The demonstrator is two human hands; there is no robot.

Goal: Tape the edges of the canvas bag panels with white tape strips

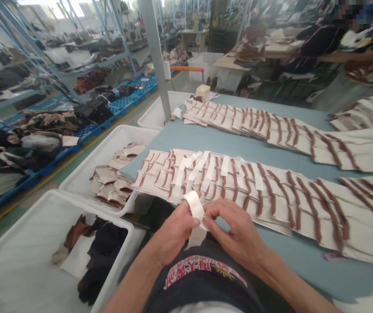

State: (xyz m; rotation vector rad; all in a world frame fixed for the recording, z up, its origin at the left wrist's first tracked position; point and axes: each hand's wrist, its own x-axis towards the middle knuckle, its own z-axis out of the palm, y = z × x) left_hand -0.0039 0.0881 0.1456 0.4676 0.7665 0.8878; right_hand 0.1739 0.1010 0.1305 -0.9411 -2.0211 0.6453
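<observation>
Just above my dark printed apron (206,271), both my hands hold a narrow white strip (195,204). It loops over the fingers of my left hand (176,230), and its tail hangs down below them. The thumb and forefinger of my right hand (235,224) pinch the strip's edge. Right beyond my hands lies a long row of overlapping cream fabric pieces with brown edges (274,195). Several loose white strips (210,174) are spread across its left part. Whether the strip is paper or cloth, I cannot tell.
A second fabric row (248,121) lies farther back on the blue-green table (173,134). White bins (65,202) with cloth stand at left, near blue pallets (108,117). A metal post (156,56) rises by the table's far corner. A person (317,43) sits at the back right.
</observation>
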